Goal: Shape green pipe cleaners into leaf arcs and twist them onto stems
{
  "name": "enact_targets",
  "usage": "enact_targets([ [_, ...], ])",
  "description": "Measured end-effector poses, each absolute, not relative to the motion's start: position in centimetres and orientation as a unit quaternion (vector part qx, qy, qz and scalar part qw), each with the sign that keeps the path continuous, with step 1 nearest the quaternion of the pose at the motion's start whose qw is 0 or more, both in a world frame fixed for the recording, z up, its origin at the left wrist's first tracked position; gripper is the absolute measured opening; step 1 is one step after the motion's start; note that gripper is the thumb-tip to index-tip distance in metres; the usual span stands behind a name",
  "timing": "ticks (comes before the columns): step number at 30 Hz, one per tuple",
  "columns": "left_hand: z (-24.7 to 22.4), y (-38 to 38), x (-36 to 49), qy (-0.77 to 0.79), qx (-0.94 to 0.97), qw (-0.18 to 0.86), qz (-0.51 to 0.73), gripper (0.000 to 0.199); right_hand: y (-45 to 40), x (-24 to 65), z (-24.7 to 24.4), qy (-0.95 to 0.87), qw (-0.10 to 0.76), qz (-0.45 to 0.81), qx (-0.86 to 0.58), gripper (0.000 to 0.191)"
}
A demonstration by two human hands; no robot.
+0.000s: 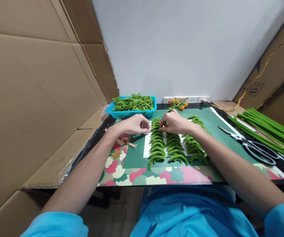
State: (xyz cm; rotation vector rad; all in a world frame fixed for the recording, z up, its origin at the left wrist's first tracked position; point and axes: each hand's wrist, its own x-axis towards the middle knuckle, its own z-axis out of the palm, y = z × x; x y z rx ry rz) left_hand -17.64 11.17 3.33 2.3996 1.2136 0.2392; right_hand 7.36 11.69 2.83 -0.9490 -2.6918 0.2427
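Three columns of curved, fuzzy green chenille stem pieces lie on white paper (146,144) over a green mat (134,156). My left hand (138,124) is at the left edge of the left column (157,144), thumb and fingers curled into a pinch. Across that column, my right hand (175,122) pinches at its right edge. The fingertips seem to be at the two ends of one curved piece in the upper part of the column; the exact hold is too small to see. The middle column (175,148) and right column (193,144) lie beneath and beside my right wrist.
A blue basket (129,114) heaped with green pieces stands at the back left. Orange-and-green chenille flowers (180,104) lie by the wall sockets. To the right are scissors (250,144) and long green stems (272,128). A red-wrapped stick (127,142) lies left; cardboard walls (33,82) flank the table.
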Motion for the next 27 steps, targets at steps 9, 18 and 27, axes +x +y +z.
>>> enact_targets([
  [9, 3.7, 10.4, -17.0, 0.449, 0.860, 0.228, 0.087, 0.030, 11.5, 8.2, 2.7, -0.920, 0.172, 0.007, -0.352, 0.018],
  [18, 3.1, 10.7, -17.2, 0.440, 0.864, 0.234, 0.078, 0.037, 11.1, 9.0, 3.0, -0.909, 0.187, -0.032, -0.370, 0.021],
  [27, 3.5, 10.5, -16.8, 0.444, 0.857, 0.223, 0.139, 0.045, -1.8, 8.9, 2.0, -0.914, 0.282, 0.059, -0.284, 0.024],
])
